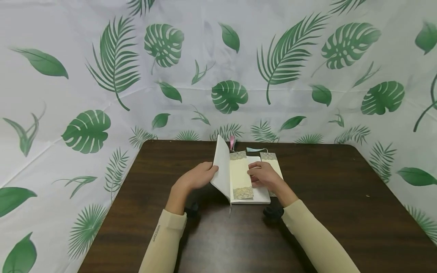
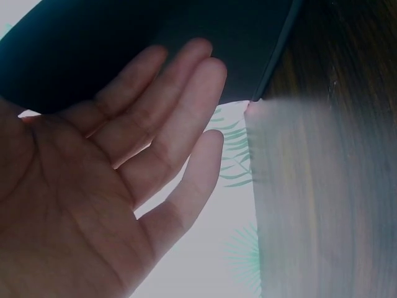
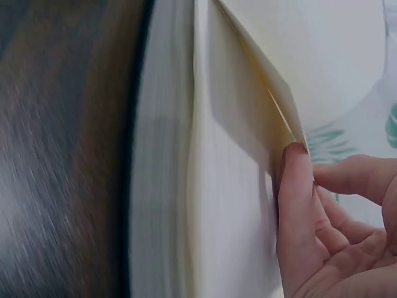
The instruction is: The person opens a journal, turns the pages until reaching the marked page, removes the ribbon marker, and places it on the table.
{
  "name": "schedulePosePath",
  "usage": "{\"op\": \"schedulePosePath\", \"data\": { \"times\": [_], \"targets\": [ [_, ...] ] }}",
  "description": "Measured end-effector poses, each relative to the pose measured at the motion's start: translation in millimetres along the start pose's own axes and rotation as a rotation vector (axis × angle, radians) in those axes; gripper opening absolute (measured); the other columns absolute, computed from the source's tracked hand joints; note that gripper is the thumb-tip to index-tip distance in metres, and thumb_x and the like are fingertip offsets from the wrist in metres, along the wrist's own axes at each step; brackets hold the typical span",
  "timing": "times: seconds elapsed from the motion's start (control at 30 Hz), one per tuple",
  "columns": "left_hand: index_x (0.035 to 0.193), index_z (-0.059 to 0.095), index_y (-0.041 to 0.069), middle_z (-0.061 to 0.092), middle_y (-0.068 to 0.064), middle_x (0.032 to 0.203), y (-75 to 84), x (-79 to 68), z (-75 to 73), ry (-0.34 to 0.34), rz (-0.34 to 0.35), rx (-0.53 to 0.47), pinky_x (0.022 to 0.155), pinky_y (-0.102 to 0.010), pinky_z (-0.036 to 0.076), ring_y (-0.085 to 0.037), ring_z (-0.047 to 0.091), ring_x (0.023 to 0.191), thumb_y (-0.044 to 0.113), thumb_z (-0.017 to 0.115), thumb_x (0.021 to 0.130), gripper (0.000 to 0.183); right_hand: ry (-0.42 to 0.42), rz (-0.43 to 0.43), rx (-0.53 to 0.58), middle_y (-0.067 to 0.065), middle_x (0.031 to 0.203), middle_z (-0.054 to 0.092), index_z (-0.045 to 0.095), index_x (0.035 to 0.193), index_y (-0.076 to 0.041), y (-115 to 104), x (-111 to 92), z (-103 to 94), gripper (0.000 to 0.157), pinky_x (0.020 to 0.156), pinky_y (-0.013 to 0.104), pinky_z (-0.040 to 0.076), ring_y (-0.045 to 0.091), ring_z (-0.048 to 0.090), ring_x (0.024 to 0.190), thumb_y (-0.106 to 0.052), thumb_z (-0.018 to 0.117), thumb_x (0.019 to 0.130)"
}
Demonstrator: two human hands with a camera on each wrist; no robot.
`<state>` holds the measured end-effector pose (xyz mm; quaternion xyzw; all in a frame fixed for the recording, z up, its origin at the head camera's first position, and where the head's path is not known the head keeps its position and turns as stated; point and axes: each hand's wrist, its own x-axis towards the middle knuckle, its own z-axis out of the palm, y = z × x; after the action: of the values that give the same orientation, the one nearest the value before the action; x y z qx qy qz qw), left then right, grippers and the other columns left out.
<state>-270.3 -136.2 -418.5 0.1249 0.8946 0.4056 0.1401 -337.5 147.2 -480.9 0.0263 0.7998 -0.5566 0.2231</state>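
Note:
A notebook (image 1: 261,198) with white pages lies open on the table. My left hand (image 1: 196,176) holds its raised left side (image 1: 222,167), thumb on the white inner face. In the left wrist view, that hand's fingers reach along the dark outer cover (image 2: 186,31). Over the right page is a cream bookmark (image 1: 240,172) with patterned bands at both ends. My right hand (image 1: 266,175) pinches the bookmark's right edge between thumb and finger; in the right wrist view the fingers (image 3: 294,205) hold it lifted off the page. A second, similar bookmark (image 1: 269,156) lies partly hidden beneath that hand.
Beyond the notebook lie a pink tassel (image 1: 232,141) and a light blue tassel (image 1: 254,149). A thin ribbon (image 1: 230,210) hangs from the notebook's near edge. Around the dark wooden table (image 1: 327,204) hangs a white leaf-print cloth (image 1: 205,45).

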Motion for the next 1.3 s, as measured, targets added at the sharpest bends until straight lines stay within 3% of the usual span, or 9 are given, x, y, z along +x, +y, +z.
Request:
{"op": "schedulePosePath", "data": {
  "times": [0.23, 0.47, 0.63, 0.9, 1.1, 1.3],
  "targets": [
    [0.108, 0.067, 0.008, 0.063, -0.007, 0.097, -2.5, -3.9, 3.7, -0.004, -0.008, 0.008, 0.092, -0.043, 0.047, -0.022, 0.058, 0.095, 0.036, 0.032, 0.113, 0.045, 0.044, -0.001, -0.045, 0.010, 0.108, 0.066, 0.054, 0.150, -0.002, 11.3, -8.2, -24.2, 0.047, 0.075, 0.034, 0.059, 0.020, 0.065, 0.087, -0.024, 0.062, 0.108],
    [0.112, 0.067, 0.008, 0.064, -0.008, 0.102, -5.6, -5.5, 2.6, 0.010, -0.029, 0.008, 0.095, -0.045, 0.047, -0.023, 0.058, 0.099, 0.036, 0.032, 0.113, 0.045, 0.081, -0.019, -0.116, 0.018, 0.137, 0.061, 0.052, 0.154, -0.003, 16.9, -13.4, -57.6, 0.052, 0.087, 0.037, 0.058, 0.024, 0.064, 0.104, -0.031, 0.059, 0.111],
    [0.112, 0.067, 0.008, 0.065, -0.008, 0.102, -8.3, -6.6, 2.8, 0.006, -0.031, -0.004, 0.095, -0.045, 0.048, -0.023, 0.059, 0.098, 0.036, 0.032, 0.113, 0.045, 0.122, -0.008, -0.146, 0.021, 0.143, 0.058, 0.050, 0.156, -0.002, 22.3, -12.3, -81.5, 0.052, 0.088, 0.038, 0.059, 0.026, 0.064, 0.106, -0.030, 0.056, 0.112],
    [0.108, 0.066, 0.008, 0.063, -0.007, 0.098, -7.3, -7.9, 0.9, 0.000, -0.009, -0.006, 0.092, -0.044, 0.046, -0.023, 0.058, 0.094, 0.035, 0.031, 0.113, 0.045, 0.170, 0.002, -0.184, 0.026, 0.155, 0.050, 0.045, 0.159, -0.001, 36.5, -10.0, -122.4, 0.055, 0.101, 0.049, 0.056, 0.030, 0.063, 0.116, -0.032, 0.051, 0.114],
    [0.092, 0.057, 0.011, 0.050, -0.003, 0.086, -4.0, -2.5, -1.8, -0.021, 0.019, -0.003, 0.085, -0.042, 0.042, -0.021, 0.051, 0.084, 0.035, 0.029, 0.113, 0.042, 0.189, 0.007, -0.207, 0.028, 0.160, 0.044, 0.042, 0.161, 0.001, 44.8, -18.4, -150.1, 0.059, 0.100, 0.045, 0.058, 0.032, 0.062, 0.121, -0.034, 0.049, 0.115],
    [0.094, 0.057, 0.012, 0.049, -0.003, 0.088, -1.4, -0.3, -3.0, -0.025, 0.013, -0.005, 0.086, -0.043, 0.042, -0.022, 0.053, 0.089, 0.037, 0.030, 0.114, 0.042, 0.205, 0.037, -0.238, 0.029, 0.161, 0.042, 0.042, 0.162, 0.001, 53.3, -22.9, -167.9, 0.061, 0.095, 0.039, 0.058, 0.032, 0.060, 0.121, -0.038, 0.048, 0.115]
  ]
}}
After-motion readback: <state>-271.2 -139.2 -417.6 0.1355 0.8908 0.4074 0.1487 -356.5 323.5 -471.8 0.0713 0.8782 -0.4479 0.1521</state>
